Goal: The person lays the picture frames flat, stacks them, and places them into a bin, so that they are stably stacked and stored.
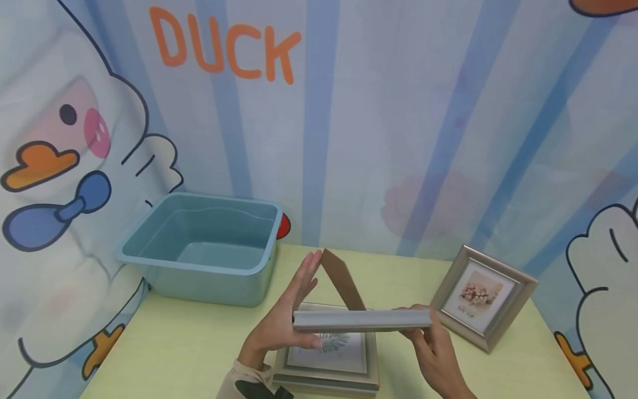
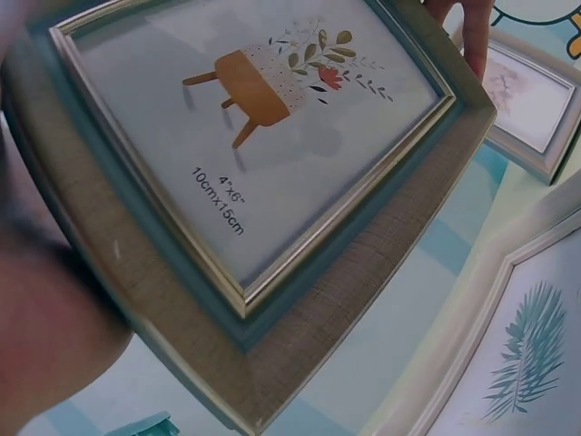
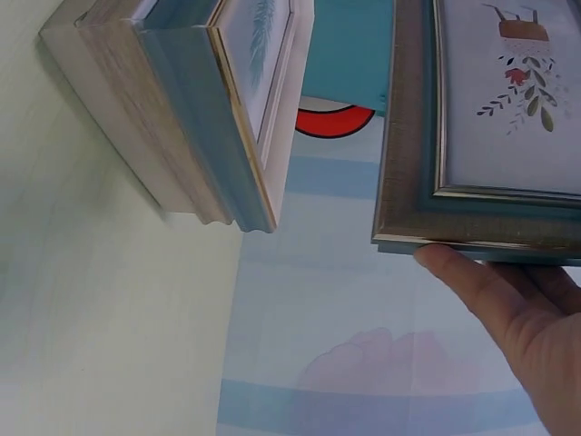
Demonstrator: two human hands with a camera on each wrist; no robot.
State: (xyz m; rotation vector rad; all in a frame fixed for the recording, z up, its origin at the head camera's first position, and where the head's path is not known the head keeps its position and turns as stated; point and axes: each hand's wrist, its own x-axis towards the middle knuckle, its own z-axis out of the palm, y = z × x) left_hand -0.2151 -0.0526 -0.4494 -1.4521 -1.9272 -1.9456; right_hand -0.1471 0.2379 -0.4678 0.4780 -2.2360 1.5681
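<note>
A picture frame (image 1: 361,321) is held up above the table between both hands, seen edge-on from the head, its brown back stand (image 1: 343,279) swung out. The left hand (image 1: 279,330) holds its left side, thumb below and fingers extended at the back. On the right side, the right hand (image 1: 435,352) pinches the edge between thumb and fingers. The wrist views show its front: a woven brown border (image 2: 327,318) and a print (image 3: 508,145) of a potted plant on legs. Under it lies a stack of frames (image 1: 326,382), the top one with a green leaf print.
At the back right, a silver-beige picture frame (image 1: 519,297) with a flower print stands tilted on the yellow-green table (image 1: 194,349). A blue-green plastic bin (image 1: 209,285) stands at the back left. Behind the table hangs a striped duck-print cloth (image 1: 359,138).
</note>
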